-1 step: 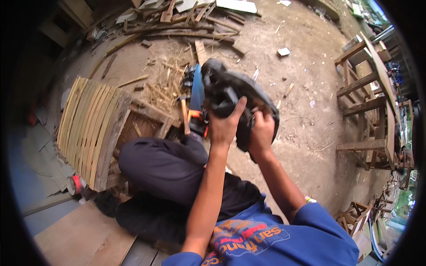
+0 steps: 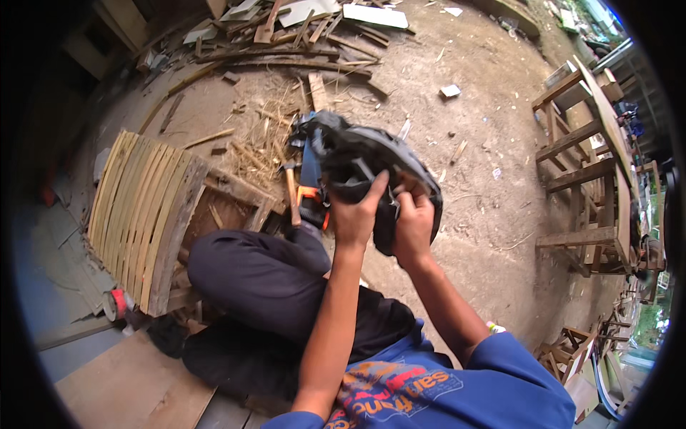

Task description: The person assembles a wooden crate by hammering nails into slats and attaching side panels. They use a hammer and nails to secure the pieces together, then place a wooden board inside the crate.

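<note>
A bulky black bag [image 2: 421,161], soft-looking and partly blurred, is held up in front of me over the dirt ground. At its near left side my left hand [image 2: 356,214] grips it, thumb lying across the front. My right hand [image 2: 414,218] is closed on the bag's near right part, fingers curled in; exactly which fold or strap they pinch is hard to make out. Just left of the bag lie a handsaw [image 2: 310,168] with a blue blade and orange handle, and a hammer [image 2: 292,193] with a wooden handle. The bag hides part of the saw.
A slatted wooden piece [image 2: 143,214] stands to my left, by a tape roll [image 2: 114,304]. Scrap wood [image 2: 286,61] and splinters [image 2: 254,146] lie ahead. At right is a wooden frame [image 2: 582,171]. My bent leg [image 2: 250,279] is below the hammer.
The black bag and both hands sit slightly lower and further left in the picture. The surroundings have shifted a little as well, and both hands keep their hold.
</note>
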The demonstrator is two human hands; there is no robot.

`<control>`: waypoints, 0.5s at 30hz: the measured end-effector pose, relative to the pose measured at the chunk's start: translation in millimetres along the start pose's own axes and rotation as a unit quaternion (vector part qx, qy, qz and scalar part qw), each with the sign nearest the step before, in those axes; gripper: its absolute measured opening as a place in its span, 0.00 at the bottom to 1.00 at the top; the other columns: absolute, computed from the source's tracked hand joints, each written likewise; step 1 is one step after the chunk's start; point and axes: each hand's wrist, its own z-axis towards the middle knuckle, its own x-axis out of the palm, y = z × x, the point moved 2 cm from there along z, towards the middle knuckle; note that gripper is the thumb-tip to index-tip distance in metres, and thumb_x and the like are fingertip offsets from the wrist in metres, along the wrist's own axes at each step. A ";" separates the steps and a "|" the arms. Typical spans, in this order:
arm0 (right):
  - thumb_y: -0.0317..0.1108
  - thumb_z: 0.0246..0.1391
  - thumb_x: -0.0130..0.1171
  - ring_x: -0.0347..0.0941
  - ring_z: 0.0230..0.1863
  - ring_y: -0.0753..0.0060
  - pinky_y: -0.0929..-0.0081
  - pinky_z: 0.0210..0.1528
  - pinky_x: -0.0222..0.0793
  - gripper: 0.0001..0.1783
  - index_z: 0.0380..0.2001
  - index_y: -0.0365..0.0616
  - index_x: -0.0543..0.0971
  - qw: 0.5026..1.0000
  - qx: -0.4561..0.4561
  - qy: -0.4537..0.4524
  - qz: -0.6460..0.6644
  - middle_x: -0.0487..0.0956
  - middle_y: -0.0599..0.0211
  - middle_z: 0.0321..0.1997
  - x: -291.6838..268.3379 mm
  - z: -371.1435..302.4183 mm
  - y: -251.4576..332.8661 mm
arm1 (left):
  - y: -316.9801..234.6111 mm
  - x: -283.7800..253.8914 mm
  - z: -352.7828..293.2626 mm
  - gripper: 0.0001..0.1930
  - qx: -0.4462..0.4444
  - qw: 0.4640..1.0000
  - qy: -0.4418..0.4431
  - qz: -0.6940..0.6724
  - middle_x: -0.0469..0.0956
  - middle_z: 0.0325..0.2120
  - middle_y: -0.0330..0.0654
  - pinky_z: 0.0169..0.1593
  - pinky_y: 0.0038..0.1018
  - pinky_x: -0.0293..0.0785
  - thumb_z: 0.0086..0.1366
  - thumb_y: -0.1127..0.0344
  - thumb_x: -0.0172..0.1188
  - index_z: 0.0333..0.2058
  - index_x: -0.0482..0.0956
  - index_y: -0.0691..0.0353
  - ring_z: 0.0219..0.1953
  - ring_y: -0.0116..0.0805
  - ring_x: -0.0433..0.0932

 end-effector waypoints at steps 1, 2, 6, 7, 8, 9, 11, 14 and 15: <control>0.26 0.62 0.52 0.72 0.43 0.81 0.78 0.46 0.69 0.07 0.39 0.37 0.79 0.999 -0.028 0.024 -0.027 0.80 0.67 0.48 -0.4 -3.3 8.2 | 6.6 -2.9 -3.8 0.13 0.033 0.994 -0.040 -0.095 0.83 0.43 0.38 0.49 0.25 0.75 0.65 0.74 0.62 0.49 0.81 0.63 0.43 0.27 0.81; 0.25 0.61 0.53 0.72 0.42 0.81 0.78 0.45 0.70 0.07 0.39 0.36 0.79 0.996 -0.039 0.045 -0.059 0.79 0.66 0.48 -1.0 -10.7 14.3 | 11.5 -11.5 -4.4 0.16 -0.022 0.993 -0.051 -0.104 0.81 0.45 0.39 0.52 0.28 0.75 0.64 0.72 0.63 0.51 0.77 0.66 0.44 0.31 0.79; 0.19 0.56 0.51 0.74 0.43 0.83 0.84 0.46 0.69 0.10 0.39 0.37 0.78 0.985 0.003 0.147 -0.094 0.79 0.70 0.47 -23.2 -5.0 46.8 | 9.7 -37.4 -4.6 0.18 -0.216 0.888 -0.014 -0.406 0.82 0.45 0.42 0.52 0.34 0.76 0.67 0.66 0.52 0.54 0.78 0.61 0.46 0.39 0.81; 0.20 0.55 0.53 0.74 0.50 0.77 0.79 0.53 0.70 0.14 0.46 0.34 0.77 0.972 0.029 0.153 -0.176 0.78 0.63 0.53 -26.9 -1.5 51.8 | 6.6 -39.6 -8.6 0.17 -0.217 0.864 -0.006 -0.455 0.82 0.43 0.43 0.51 0.38 0.77 0.66 0.64 0.52 0.51 0.78 0.63 0.45 0.41 0.81; 0.21 0.55 0.54 0.73 0.53 0.74 0.77 0.55 0.70 0.17 0.49 0.33 0.76 0.969 0.018 0.171 -0.179 0.77 0.61 0.55 -27.6 -1.3 56.0 | 3.7 -38.9 -13.7 0.17 -0.209 0.839 0.015 -0.502 0.82 0.41 0.45 0.50 0.41 0.78 0.66 0.63 0.51 0.48 0.79 0.65 0.43 0.43 0.82; 0.22 0.55 0.55 0.73 0.56 0.71 0.75 0.58 0.69 0.20 0.53 0.32 0.75 0.967 0.012 0.172 -0.186 0.77 0.58 0.57 -28.3 -1.0 60.7 | -0.3 -41.3 -15.6 0.20 -0.218 0.823 0.044 -0.522 0.81 0.43 0.47 0.51 0.42 0.78 0.65 0.60 0.48 0.50 0.78 0.64 0.44 0.44 0.81; 0.35 0.59 0.62 0.72 0.62 0.60 0.67 0.63 0.67 0.30 0.61 0.29 0.70 0.970 0.032 0.189 -0.151 0.75 0.49 0.59 -25.1 -2.2 66.3 | -2.3 -41.5 -21.0 0.22 -0.234 0.831 -0.003 -0.504 0.81 0.43 0.47 0.51 0.42 0.78 0.66 0.58 0.47 0.51 0.77 0.64 0.45 0.44 0.81; 0.41 0.59 0.67 0.71 0.62 0.61 0.69 0.61 0.68 0.33 0.59 0.28 0.71 0.961 0.000 0.129 -0.245 0.75 0.48 0.58 -14.7 2.3 68.0 | -7.7 -42.5 -26.0 0.23 -0.217 0.831 0.061 -0.509 0.80 0.47 0.45 0.54 0.44 0.76 0.67 0.57 0.47 0.55 0.76 0.61 0.48 0.46 0.80; 0.45 0.59 0.70 0.75 0.56 0.66 0.71 0.56 0.71 0.33 0.57 0.30 0.74 0.963 -0.024 0.157 -0.220 0.78 0.53 0.56 -12.5 1.9 69.3 | -7.4 -43.2 -26.5 0.24 -0.207 0.842 0.080 -0.493 0.80 0.49 0.44 0.56 0.45 0.75 0.67 0.57 0.47 0.57 0.75 0.60 0.50 0.47 0.79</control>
